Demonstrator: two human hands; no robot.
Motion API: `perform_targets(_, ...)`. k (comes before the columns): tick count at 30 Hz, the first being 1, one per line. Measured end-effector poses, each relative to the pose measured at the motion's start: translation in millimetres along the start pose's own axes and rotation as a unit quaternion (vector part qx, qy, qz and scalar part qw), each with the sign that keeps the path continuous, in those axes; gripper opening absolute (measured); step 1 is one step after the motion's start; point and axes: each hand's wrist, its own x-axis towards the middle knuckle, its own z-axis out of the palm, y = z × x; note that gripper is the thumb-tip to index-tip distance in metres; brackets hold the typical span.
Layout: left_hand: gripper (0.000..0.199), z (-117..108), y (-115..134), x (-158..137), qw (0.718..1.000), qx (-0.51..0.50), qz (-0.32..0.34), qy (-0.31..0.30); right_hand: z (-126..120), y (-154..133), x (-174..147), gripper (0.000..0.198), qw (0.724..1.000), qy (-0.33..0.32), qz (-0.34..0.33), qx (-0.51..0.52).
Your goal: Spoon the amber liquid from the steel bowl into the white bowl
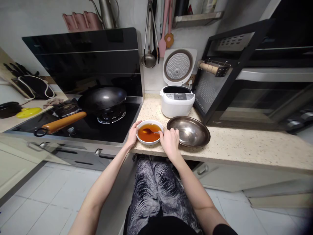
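A white bowl (141, 139) of orange-brown liquid stands near the front edge of the speckled counter (234, 143). My left hand (132, 134) cups the bowl's left rim. My right hand (169, 141) sits at the bowl's right side and pinches the handle of a metal spoon (148, 131), whose bowl end dips into the liquid. A shallow steel basin (189, 130) lies just right of my right hand, almost touching it.
Behind the bowl stands a white rice cooker (177, 101) with its lid up. A black wok (104, 98) with an orange handle (64, 122) rests on the hob to the left. A black oven rack unit (244, 75) fills the right; utensils (156, 32) hang on the wall.
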Motion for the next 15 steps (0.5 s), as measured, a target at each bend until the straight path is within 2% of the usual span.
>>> perform_targets(7,0.048,3.2,6.9,-4.7,1.0,0.011,0.012,-0.021,10.7,5.6,-7.8,0.032,0.998,0.059,-0.008,0.032)
perform_targets(11,0.047,5.1,9.8,-6.4,0.999,0.021,0.018,-0.024,20.0,14.8,-11.2,0.03,0.988,0.079,-0.019,0.128)
perform_targets(15,0.045,6.3,11.4,-8.2,0.999,0.035,0.025,-0.023,26.8,21.1,-19.7,0.027,0.962,0.105,-0.03,0.25)
